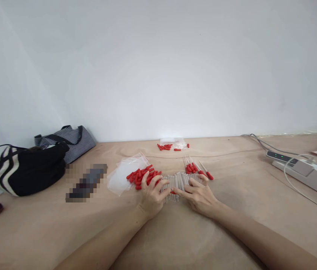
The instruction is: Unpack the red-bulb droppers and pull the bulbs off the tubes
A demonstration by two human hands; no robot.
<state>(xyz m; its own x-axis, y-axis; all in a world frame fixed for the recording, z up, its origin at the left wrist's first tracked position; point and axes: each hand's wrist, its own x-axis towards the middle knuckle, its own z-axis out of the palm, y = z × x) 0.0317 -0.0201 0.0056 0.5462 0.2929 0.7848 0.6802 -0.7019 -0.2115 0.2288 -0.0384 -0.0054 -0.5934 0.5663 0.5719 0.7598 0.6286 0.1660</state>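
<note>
My left hand (153, 194) is curled at the left end of a row of clear glass dropper tubes (177, 181), thumb and fingers drawn together. What its fingertips hold is hidden. My right hand (200, 195) comes in from the right, index finger reaching left and the other fingers bent. Just under that index fingertip shows a red rubber bulb (173, 192), close to my left thumb too. A pile of red rubber bulbs (138, 176) lies beside my left hand. Beyond my right hand are several droppers with red bulbs fitted (192, 168).
Clear plastic bags (121, 174) lie left of the bulb pile. More red bulbs (165, 147) and a small bag (172, 141) are near the wall. Left are a blurred dark object (87, 183), a black bag (40, 170) and a striped bag (76, 144); right, a power strip (304, 170) with cables.
</note>
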